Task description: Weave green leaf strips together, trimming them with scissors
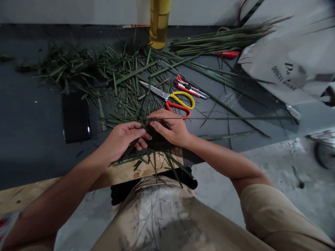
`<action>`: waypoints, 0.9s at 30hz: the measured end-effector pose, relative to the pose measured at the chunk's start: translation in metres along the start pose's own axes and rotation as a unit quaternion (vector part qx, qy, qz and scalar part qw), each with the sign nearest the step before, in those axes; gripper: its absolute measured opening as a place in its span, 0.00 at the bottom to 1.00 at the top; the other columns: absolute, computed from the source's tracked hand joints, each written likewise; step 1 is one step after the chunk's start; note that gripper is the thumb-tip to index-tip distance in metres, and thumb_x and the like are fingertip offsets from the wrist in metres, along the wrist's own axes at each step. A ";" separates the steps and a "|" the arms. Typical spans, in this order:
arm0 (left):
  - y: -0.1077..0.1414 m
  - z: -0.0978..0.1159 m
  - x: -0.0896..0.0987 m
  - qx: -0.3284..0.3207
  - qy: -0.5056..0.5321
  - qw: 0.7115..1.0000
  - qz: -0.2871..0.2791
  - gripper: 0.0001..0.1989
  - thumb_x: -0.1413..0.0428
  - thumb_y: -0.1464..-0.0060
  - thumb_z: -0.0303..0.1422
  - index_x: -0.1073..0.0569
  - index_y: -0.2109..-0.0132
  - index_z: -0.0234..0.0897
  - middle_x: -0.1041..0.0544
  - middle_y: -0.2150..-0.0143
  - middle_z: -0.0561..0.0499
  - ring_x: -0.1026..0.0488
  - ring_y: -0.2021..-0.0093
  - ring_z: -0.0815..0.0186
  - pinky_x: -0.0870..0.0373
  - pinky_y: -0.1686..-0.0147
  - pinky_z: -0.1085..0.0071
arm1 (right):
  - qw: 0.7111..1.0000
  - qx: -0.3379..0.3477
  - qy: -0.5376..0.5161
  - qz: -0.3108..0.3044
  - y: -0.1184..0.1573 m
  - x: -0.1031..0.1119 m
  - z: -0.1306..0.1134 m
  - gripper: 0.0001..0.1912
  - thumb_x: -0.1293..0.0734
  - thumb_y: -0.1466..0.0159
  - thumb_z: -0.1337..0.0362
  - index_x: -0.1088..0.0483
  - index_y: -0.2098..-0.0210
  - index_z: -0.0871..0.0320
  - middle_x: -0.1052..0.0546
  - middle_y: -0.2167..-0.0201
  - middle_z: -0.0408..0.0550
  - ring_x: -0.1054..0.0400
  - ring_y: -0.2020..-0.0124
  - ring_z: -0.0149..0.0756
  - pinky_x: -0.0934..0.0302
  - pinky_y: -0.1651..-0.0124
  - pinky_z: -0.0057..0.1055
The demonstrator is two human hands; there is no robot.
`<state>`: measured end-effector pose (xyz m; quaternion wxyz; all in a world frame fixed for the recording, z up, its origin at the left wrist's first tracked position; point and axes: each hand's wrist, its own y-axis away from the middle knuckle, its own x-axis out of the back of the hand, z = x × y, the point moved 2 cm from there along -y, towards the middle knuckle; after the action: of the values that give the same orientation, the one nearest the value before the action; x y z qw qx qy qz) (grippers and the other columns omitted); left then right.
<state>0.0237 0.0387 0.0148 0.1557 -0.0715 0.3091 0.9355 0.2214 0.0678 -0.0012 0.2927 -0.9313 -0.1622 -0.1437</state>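
Note:
My left hand (123, 139) and my right hand (170, 127) meet over a tangle of narrow green palm-like leaf strips (157, 148), and both pinch it from above. Its loose ends splay toward me and over a plywood edge (136, 170). Just beyond my right hand lie orange-and-yellow-handled scissors (180, 103), blades pointing left, and a red utility knife (191, 87). Cut leaf pieces (123, 83) are scattered beyond my hands. Part of the tangle is hidden under my fingers.
A black phone (75, 116) lies left on the dark tabletop (34, 122). A bundle of long leaves (222, 42), a red-handled tool (227, 54), a yellow bottle (159, 21) and a white printed bag (288, 59) lie beyond. Concrete floor (274, 167) shows lower right.

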 end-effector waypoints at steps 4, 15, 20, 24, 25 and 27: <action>0.000 -0.001 -0.002 -0.009 -0.033 0.999 0.014 0.14 0.33 0.47 0.40 0.25 0.60 0.35 0.14 0.61 0.44 0.20 0.72 0.67 0.26 0.74 0.73 | 0.999 -0.046 -0.003 0.013 0.000 -0.002 0.004 0.08 0.32 0.28 0.61 0.20 0.56 0.56 0.16 0.59 0.48 0.22 0.58 0.33 0.27 0.53 0.33; -0.003 -0.011 -0.009 -0.088 -0.087 0.991 0.054 0.16 0.33 0.46 0.42 0.25 0.60 0.35 0.16 0.66 0.49 0.18 0.71 0.65 0.23 0.71 0.71 | 0.994 -0.105 0.013 0.037 0.005 -0.010 0.000 0.06 0.29 0.31 0.63 0.20 0.58 0.59 0.17 0.63 0.47 0.24 0.62 0.31 0.29 0.57 0.28; -0.002 -0.016 -0.011 -0.110 -0.085 0.988 0.061 0.17 0.31 0.48 0.43 0.25 0.60 0.36 0.19 0.69 0.53 0.19 0.69 0.64 0.23 0.68 0.71 | 0.994 0.014 0.092 0.054 0.009 -0.014 -0.004 0.06 0.32 0.28 0.67 0.21 0.56 0.59 0.16 0.60 0.50 0.21 0.59 0.32 0.26 0.54 0.29; -0.003 -0.016 -0.011 -0.096 -0.054 0.993 0.046 0.19 0.29 0.51 0.44 0.26 0.61 0.37 0.19 0.69 0.53 0.20 0.71 0.66 0.22 0.65 0.70 | 0.984 0.069 0.148 0.066 0.011 -0.014 -0.003 0.08 0.33 0.28 0.71 0.21 0.56 0.59 0.16 0.59 0.51 0.20 0.60 0.31 0.25 0.55 0.27; -0.004 -0.016 -0.012 -0.097 -0.050 0.993 0.044 0.19 0.29 0.52 0.43 0.26 0.61 0.37 0.19 0.69 0.54 0.20 0.71 0.66 0.23 0.65 0.70 | 0.981 0.081 0.159 0.071 0.011 -0.014 -0.004 0.08 0.33 0.28 0.71 0.21 0.56 0.59 0.15 0.60 0.51 0.20 0.60 0.31 0.25 0.56 0.27; -0.004 -0.015 -0.012 -0.111 -0.054 0.991 0.046 0.18 0.28 0.53 0.41 0.26 0.62 0.37 0.20 0.69 0.54 0.22 0.70 0.67 0.24 0.65 0.72 | 0.976 0.103 0.174 0.078 0.011 -0.014 -0.004 0.08 0.33 0.28 0.71 0.21 0.57 0.60 0.15 0.60 0.51 0.20 0.61 0.31 0.24 0.57 0.27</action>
<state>0.0364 0.0297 0.0031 0.1205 -0.0232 0.1977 0.9726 0.2126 0.0540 -0.0082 0.4211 -0.8667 -0.0490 -0.2629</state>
